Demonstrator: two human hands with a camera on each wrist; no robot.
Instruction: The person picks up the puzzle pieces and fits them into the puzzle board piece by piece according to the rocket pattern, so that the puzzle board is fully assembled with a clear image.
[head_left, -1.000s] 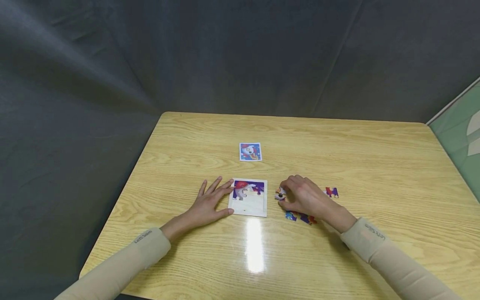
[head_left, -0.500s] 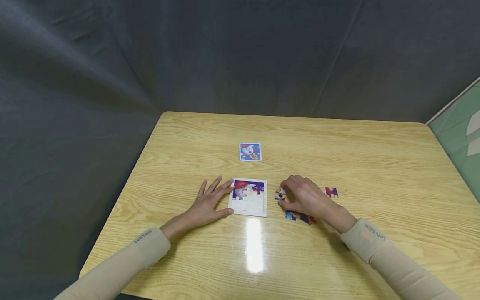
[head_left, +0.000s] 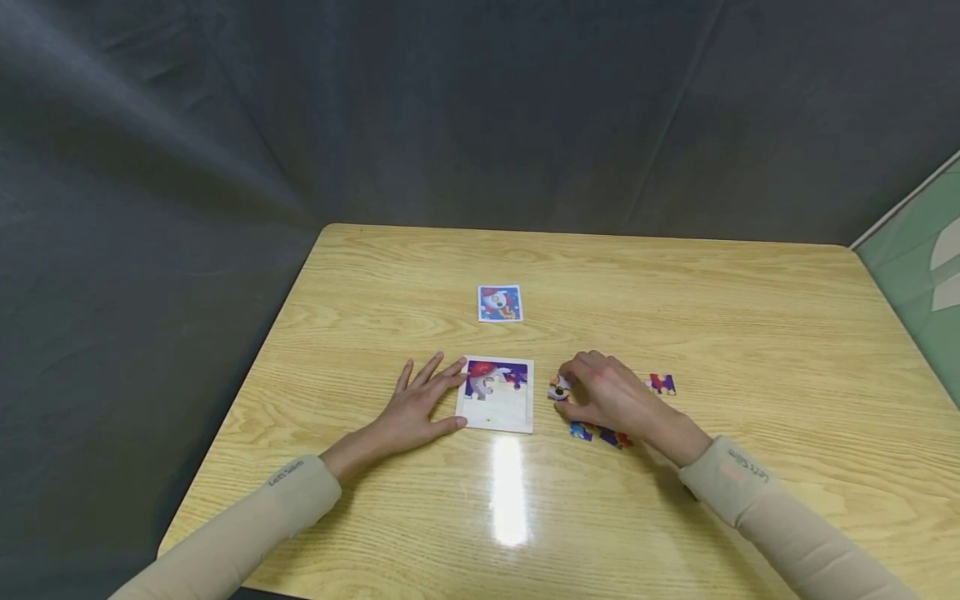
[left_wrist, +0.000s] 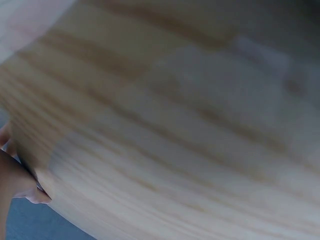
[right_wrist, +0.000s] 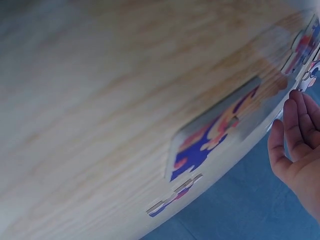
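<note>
**White, black-dotted puzzle piece (head_left: 557, 392) pinched in the right hand (head_left: 611, 392)**

The piece lies just outside the right edge of a square, pale-rimmed puzzle frame (head_left: 530, 396), so the frame's bare lower-right part is to the left of this grip. Right thumb and finger look clamped on the piece; its long axis cannot be told. The left hand (head_left: 416, 414), farther from it, touches the frame's left edge, fingers apart, thumb at the lower-left corner. A small square picture card (head_left: 500, 303) lies between the frame and the far edge of the wood-grained tabletop (head_left: 375, 517). Against half a second ago, hands, frame and piece show practically no change.
</note>
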